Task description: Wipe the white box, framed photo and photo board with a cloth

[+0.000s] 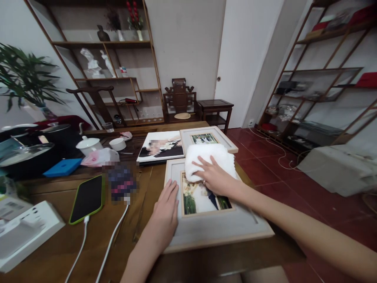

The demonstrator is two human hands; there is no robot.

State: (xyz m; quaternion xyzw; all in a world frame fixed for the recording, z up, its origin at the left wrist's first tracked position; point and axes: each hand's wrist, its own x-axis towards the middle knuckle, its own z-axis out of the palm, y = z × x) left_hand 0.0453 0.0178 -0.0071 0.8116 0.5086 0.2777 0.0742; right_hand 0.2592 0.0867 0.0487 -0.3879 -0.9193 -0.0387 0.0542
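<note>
A large photo frame (pixel 224 230) with a pale mat and light wooden edge lies flat on the wooden table (pixel 135 251) in front of me. My right hand (pixel 216 177) presses a folded white cloth (pixel 209 156) onto the frame's glass, fingers spread flat over it. My left hand (pixel 165 210) lies flat with fingers together on the frame's left edge. Behind it lie a second, smaller frame (pixel 209 137) and an unframed photo print (pixel 160 146).
A phone in a green case (pixel 87 198) and a second device lie on the table, each with a white cable. A white box (pixel 25 232), blue pad (pixel 63 167), white cups and dark pots (pixel 28 153) stand at the left. Shelves, chairs and red floor tiles surround the table.
</note>
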